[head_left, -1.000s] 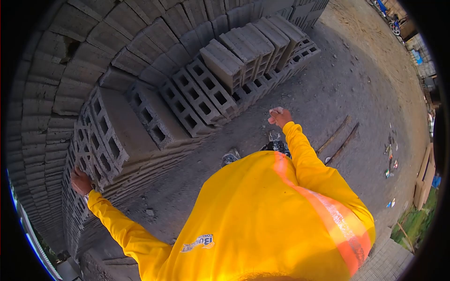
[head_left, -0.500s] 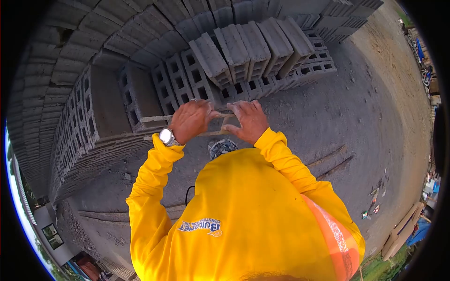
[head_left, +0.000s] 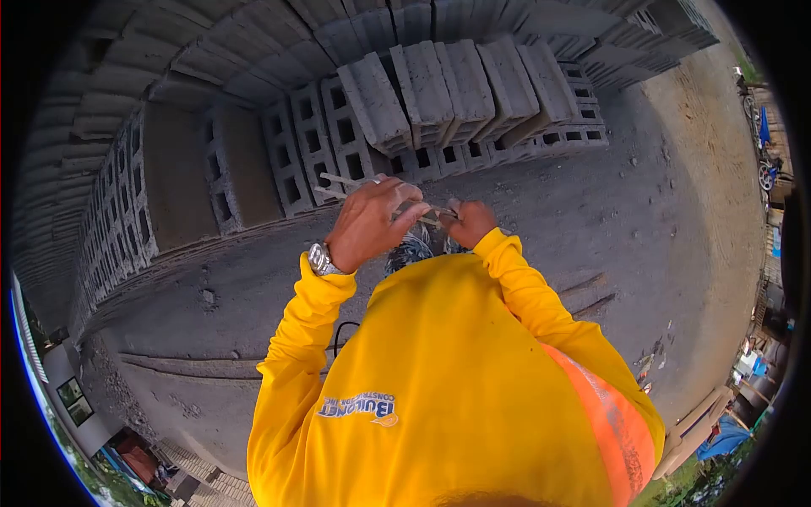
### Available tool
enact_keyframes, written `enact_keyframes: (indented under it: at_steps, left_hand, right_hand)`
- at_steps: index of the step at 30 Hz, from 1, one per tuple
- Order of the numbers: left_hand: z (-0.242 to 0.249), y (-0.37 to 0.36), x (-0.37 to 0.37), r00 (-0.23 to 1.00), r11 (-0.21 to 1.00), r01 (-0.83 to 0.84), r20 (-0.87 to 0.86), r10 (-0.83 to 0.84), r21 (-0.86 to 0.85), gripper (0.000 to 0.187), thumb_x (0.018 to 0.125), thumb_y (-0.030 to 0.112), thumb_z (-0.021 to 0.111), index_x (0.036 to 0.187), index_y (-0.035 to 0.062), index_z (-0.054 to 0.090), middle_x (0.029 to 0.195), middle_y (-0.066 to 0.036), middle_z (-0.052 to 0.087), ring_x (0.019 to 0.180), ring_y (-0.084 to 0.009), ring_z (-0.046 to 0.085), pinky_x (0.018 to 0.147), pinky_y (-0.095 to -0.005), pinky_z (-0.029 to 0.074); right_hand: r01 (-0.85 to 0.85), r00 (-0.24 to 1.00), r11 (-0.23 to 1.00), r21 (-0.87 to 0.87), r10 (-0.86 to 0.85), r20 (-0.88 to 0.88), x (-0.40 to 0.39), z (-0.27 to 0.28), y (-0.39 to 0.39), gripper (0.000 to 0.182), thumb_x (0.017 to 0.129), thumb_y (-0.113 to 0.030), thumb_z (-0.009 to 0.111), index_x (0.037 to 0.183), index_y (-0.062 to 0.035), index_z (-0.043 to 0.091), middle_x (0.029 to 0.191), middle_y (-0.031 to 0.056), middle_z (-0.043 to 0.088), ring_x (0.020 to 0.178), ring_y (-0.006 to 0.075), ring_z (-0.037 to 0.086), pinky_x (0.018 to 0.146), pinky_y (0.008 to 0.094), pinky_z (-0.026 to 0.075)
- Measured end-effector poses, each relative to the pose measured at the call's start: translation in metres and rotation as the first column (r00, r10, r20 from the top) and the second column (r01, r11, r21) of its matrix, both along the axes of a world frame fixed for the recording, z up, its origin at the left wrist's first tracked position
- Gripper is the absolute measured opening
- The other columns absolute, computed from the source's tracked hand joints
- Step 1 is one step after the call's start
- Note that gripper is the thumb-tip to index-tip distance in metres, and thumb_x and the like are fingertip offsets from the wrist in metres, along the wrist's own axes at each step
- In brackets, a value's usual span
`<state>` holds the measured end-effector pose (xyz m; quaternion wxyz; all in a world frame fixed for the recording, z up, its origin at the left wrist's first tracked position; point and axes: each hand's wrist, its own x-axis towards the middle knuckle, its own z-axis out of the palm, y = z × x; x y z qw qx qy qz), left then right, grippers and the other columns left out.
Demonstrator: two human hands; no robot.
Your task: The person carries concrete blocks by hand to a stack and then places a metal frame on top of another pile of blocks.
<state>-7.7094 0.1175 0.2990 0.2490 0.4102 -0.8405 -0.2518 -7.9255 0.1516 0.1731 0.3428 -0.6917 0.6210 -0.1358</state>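
Observation:
Thin pale wooden strips [head_left: 334, 180], joined like a small frame in the earlier view, lie across both hands in front of my body. Wearing a silver watch, my left hand [head_left: 372, 221] is wrapped round their middle part. My right hand [head_left: 470, 224] grips the right end, with fingers bent; part of that end is hidden by the fingers. Just beyond the hands stand hollow concrete blocks [head_left: 346, 131] on edge, with several more blocks [head_left: 464, 91] leaning on top of a low row.
Tall stacks of concrete blocks [head_left: 110, 127] line the left and far side. Two long strips [head_left: 194, 365] lie on the grey ground at the lower left, and narrow pieces [head_left: 583, 296] at the right. Boards [head_left: 694, 431] and a blue tarp [head_left: 725, 439] are at the lower right.
The wooden strips have tilted, their left end now raised over the blocks. My left hand has turned and my right hand has moved right and slightly down. The view has shifted a little.

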Motion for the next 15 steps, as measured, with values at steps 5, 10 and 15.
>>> enact_keyframes:
  at_steps: [5, 10, 15]
  left_hand:
    - [0.011, -0.002, 0.047, 0.763, 0.848, -0.512, -0.380, 0.523, 0.139, 0.023, 0.089, 0.027, 0.065, 0.096, 0.0051, 0.068, 0.089, -0.007, 0.070, 0.081, -0.0167, 0.066, 0.071, -0.0277, 0.050]
    - [-0.086, 0.007, 0.051, 0.433, 0.477, -0.582, -0.245, 0.867, 0.659, 0.033, 0.091, 0.036, 0.060, 0.099, 0.0045, 0.068, 0.090, -0.007, 0.070, 0.081, -0.0141, 0.065, 0.071, -0.0258, 0.050]
    - [-0.154, -0.019, -0.021, 0.156, 0.294, -0.203, -0.265, 0.952, 0.934, 0.047, 0.093, 0.039, 0.056, 0.121, 0.0014, 0.057, 0.113, -0.014, 0.065, 0.103, -0.0225, 0.062, 0.088, -0.0345, 0.049]
  right_hand:
    - [0.262, 0.938, 0.965, -0.032, -0.247, 0.244, -0.049, 0.008, -0.018, 0.034, 0.083, -0.033, 0.069, 0.080, 0.0003, 0.066, 0.059, 0.0146, 0.058, 0.057, 0.0272, 0.060, 0.056, 0.0373, 0.045]
    - [0.381, 0.584, 0.912, 0.152, -0.365, 0.725, -0.073, 0.075, -0.090, 0.036, 0.085, -0.037, 0.070, 0.080, -0.0023, 0.061, 0.065, -0.0003, 0.053, 0.048, 0.0110, 0.045, 0.046, 0.0273, 0.035]
    - [0.385, 0.393, 0.892, 0.236, -0.390, 0.833, -0.028, 0.079, -0.175, 0.045, 0.082, -0.044, 0.073, 0.084, -0.0011, 0.060, 0.067, 0.0021, 0.052, 0.047, 0.0101, 0.044, 0.044, 0.0250, 0.035]
